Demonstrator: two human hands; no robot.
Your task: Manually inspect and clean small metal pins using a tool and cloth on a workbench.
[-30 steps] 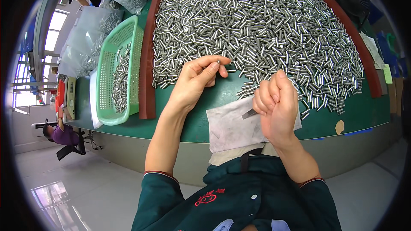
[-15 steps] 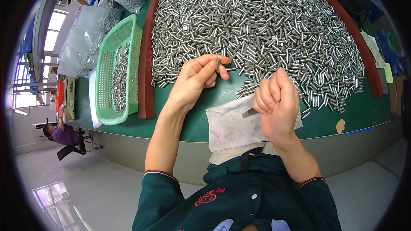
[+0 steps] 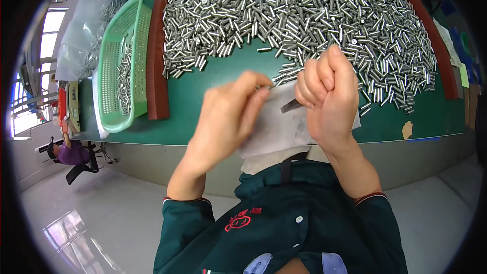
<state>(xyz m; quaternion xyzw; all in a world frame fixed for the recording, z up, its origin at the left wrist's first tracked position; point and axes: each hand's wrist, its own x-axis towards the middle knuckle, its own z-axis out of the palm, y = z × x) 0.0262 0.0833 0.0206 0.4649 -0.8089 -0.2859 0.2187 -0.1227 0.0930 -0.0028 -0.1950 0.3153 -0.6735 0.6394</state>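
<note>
Short silvery metal pins (image 3: 299,15) lie in a wide, jumbled heap on the green table (image 3: 218,73). My left hand (image 3: 228,114), smeared by motion, hovers at the heap's near side, thumb and fingertips pinched on one metal pin, mostly hidden. Beside it, my right hand (image 3: 329,101) is raised in a fist, palm side showing. A flat, dark grey metal strip (image 3: 290,106) sticks out from its curled fingers; the rest of the strip is hidden in the fist. Beneath both hands, a stained white cloth (image 3: 271,127) lies over the table's near edge.
Reddish-brown rails (image 3: 158,71) border the heap at left and right. Outside the left rail stands a green plastic basket (image 3: 139,35) with pins inside, and beyond it clear bags (image 3: 76,50) of pins. A person in purple (image 3: 73,153) sits at the far left.
My left hand has moved down and nearer to my right hand, its pinch kept. My right hand stays closed round the strip. The whole view has shifted, so the heap appears higher.
</note>
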